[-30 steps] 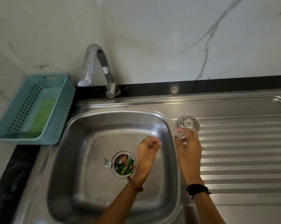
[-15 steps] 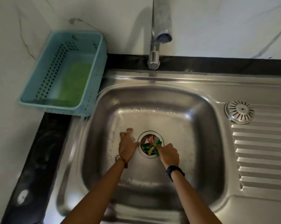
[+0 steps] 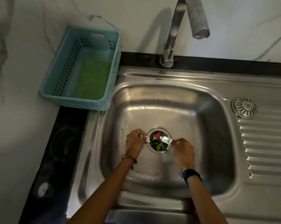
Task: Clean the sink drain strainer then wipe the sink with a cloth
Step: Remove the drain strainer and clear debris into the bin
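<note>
One steel sink (image 3: pixel 217 159) with a ribbed drainboard on its right, cut off at the right and bottom edges. Dark surface (image 3: pixel 59 151) along the left and back, partly in shadow, detail hard to read. One tap (image 3: pixel 181 26), its top cut off by the upper edge. One teal basket (image 3: pixel 62 96) at back left on the surface, one green pad (image 3: pixel 92 80) lying flat inside; whether pad is cloth or scrubber cannot be told. Two forearms enter from the bottom, elbows out of frame. Left hand (image 3: pixel 135 141) at left rim of the drain hole (image 3: pixel 159 152), grip narrow, pinching a small white scrap (image 3: pixel 147 139); bead bracelet on that wrist. Right hand (image 3: pixel 183 149) at right rim, grip narrow, pinching a silver wrapper piece (image 3: pixel 166 140) that reaches over the hole; dark watch on that wrist. One strainer (image 3: pixel 244 107) lies out of the drain, on the drainboard's back left corner, well apart from both hands. Coloured wrapper bits (image 3: pixel 157 145) fill the hole, count unclear, tangled.
</note>
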`<state>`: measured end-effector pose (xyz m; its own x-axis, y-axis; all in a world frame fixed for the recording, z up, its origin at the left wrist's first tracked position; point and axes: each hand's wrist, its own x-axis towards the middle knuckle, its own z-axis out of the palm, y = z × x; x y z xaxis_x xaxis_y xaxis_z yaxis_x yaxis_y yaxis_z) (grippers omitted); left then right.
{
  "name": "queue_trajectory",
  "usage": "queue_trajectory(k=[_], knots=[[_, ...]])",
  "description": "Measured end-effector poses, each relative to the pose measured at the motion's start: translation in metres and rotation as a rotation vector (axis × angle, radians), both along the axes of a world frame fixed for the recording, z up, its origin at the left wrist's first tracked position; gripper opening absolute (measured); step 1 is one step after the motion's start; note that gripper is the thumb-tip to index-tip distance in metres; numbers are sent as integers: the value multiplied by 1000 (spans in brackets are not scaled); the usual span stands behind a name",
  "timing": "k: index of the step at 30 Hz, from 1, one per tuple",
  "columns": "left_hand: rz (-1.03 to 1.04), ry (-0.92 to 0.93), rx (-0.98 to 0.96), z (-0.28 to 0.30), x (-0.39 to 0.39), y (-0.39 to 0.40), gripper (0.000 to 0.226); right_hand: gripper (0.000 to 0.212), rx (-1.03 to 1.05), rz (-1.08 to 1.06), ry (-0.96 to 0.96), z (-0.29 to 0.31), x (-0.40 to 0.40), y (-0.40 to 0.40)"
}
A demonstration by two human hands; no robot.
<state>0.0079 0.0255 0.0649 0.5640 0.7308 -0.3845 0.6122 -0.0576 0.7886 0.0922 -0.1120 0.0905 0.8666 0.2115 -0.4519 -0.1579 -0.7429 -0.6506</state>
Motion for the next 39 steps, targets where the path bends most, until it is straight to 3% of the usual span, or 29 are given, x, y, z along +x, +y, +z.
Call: queue_trajectory(k=[4,7,10,16,24,26,29,31,36,39], knots=[[85,-157,-131,37,-24,-14,11,10,177,-48,139,35,-21,-13],[199,-243,-195,66,-57,-27,24,5,262,40,144,59,-43,-24],[278,-270,-171,94,-91,-45,24,8,316,139,138,75,-65,-29],[564,-386,-58,134,-177,-117,8,11,386,491,195,92,-127,-36],[1017,-451,-35,116,-298,-215,5,16,351,947,139,83,-238,-71],[1131,-433,-29,105,-334,-241,5,23,322,1083,120,75,-270,-82],[1286,-374,-45,76,-390,-283,6,7,261,1321,138,49,-324,-101],[1390,-360,-117,46,-422,-301,6,8,223,1408,129,21,-355,-107],[1578,-430,-371,-68,-497,-310,15,20,55,1488,207,-85,-437,-107],[1610,-377,-462,-158,-531,-306,19,14,-31,1523,193,-173,-477,-104]])
